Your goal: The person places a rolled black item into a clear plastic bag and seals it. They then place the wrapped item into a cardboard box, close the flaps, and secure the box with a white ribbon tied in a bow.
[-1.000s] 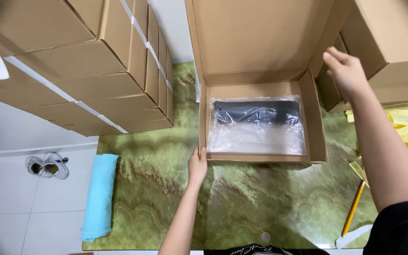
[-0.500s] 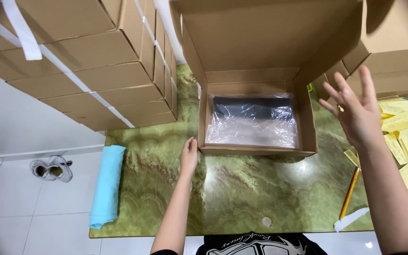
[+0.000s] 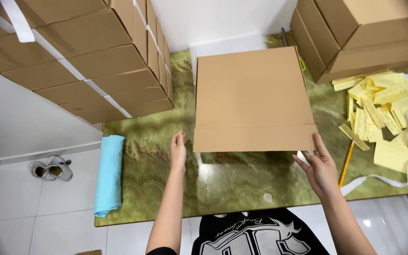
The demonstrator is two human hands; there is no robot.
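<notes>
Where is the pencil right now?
In the head view the pencil lies on the green table at the right, just beside the right hand, below the pile of yellow slips.

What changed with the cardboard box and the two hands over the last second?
The cardboard box went from open, with a plastic-wrapped item showing inside, to closed: its lid swung down toward the person. The right hand dropped from the raised lid to the lid's front right corner. The left hand stayed by the box's left front side. The stacked cartons, blue roll and yellow slips stayed put.
</notes>
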